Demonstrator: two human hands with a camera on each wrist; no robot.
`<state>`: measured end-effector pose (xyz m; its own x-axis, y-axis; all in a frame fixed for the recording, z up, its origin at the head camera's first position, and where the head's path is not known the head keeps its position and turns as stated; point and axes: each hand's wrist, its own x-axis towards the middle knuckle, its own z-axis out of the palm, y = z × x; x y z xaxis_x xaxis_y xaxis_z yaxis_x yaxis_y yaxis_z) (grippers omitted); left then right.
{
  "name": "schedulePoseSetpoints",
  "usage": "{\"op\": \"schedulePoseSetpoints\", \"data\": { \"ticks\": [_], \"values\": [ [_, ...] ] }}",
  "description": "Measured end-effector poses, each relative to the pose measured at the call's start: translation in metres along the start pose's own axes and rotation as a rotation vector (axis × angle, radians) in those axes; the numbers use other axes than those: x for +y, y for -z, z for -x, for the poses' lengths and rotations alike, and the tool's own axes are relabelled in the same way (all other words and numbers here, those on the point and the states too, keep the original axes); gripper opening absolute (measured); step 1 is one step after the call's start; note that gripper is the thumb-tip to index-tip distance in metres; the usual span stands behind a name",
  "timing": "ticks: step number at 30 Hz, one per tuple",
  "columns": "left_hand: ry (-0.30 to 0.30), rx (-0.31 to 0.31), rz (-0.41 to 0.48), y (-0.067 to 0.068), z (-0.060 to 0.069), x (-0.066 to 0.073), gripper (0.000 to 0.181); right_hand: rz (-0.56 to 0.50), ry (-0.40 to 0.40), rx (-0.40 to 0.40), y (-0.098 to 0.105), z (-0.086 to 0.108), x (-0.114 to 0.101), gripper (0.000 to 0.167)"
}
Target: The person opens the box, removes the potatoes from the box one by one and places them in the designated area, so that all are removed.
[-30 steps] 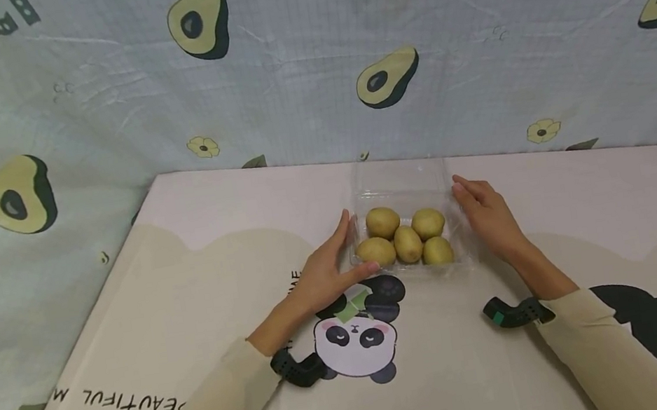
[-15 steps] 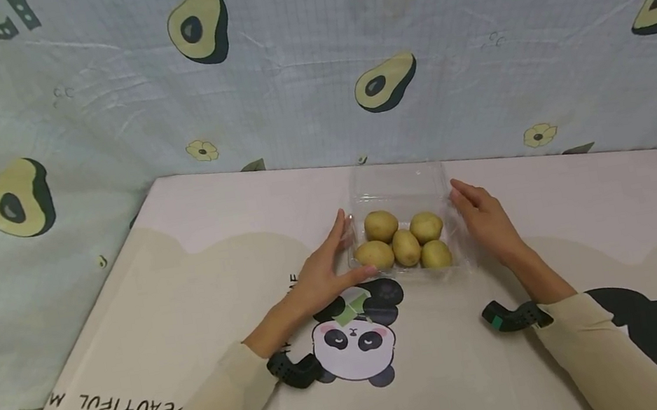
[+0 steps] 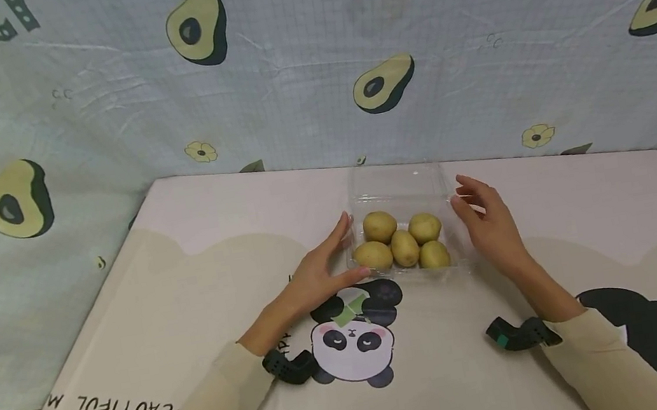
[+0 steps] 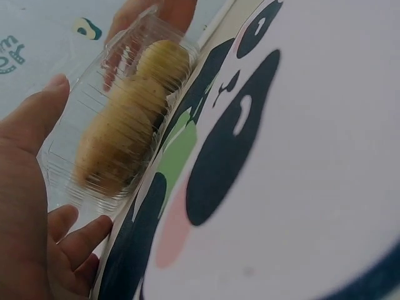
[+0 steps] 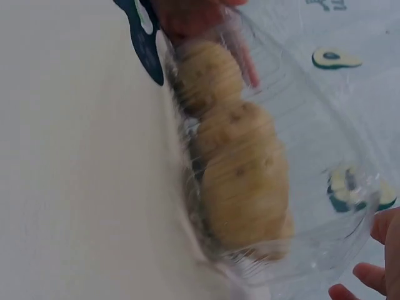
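Observation:
Several yellow potatoes (image 3: pixel 404 248) lie in a clear plastic clamshell box (image 3: pixel 455 253) near the table's far side. Its transparent lid (image 3: pixel 396 179) is tipped back toward the wall. My left hand (image 3: pixel 321 277) rests at the box's left end, with the thumb at the front corner and the fingers spread along the side. In the left wrist view the thumb lies beside the upper edge, and the lower fingers are near the bottom corner. Loosely bent fingers of my right hand (image 3: pixel 494 230) are beside the box's right edge; the right wrist view is blurred, so contact there cannot be told.
A pale tablecloth (image 3: pixel 446 350) with panda prints covers the table. Behind it hangs a light cloth (image 3: pixel 286 91) printed with avocados, close to the lid's back edge. A black wrist strap (image 3: pixel 290 366) sits on the left forearm, and another (image 3: pixel 521 333) on the right.
My right hand's fingers have spread and shifted slightly off the box's right side, and its wrist has dropped a little. My left hand and the potatoes keep nearly the same places.

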<state>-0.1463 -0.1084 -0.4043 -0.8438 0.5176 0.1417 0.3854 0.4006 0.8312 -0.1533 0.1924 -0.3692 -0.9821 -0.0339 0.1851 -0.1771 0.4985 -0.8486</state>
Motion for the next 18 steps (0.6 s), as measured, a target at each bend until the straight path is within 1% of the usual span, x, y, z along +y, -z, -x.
{"op": "schedulePoseSetpoints", "data": {
  "ticks": [3, 6, 12, 18],
  "values": [
    [-0.005, -0.002, -0.004, 0.000, 0.000, 0.000, 0.101, -0.011, 0.083, 0.038, 0.001, 0.004, -0.008, 0.047],
    [0.002, -0.004, -0.009, 0.000, 0.001, -0.001, 0.100, -0.015, 0.163, 0.041, 0.002, 0.006, -0.017, 0.043],
    [0.006, -0.004, -0.003, 0.000, 0.001, -0.002, 0.100, 0.008, 0.313, -0.018, 0.003, 0.006, -0.035, 0.044],
    [-0.007, 0.002, -0.004, 0.000, 0.001, -0.001, 0.098, 0.056, 0.411, -0.106, 0.001, 0.004, -0.046, 0.049]
  ]
}}
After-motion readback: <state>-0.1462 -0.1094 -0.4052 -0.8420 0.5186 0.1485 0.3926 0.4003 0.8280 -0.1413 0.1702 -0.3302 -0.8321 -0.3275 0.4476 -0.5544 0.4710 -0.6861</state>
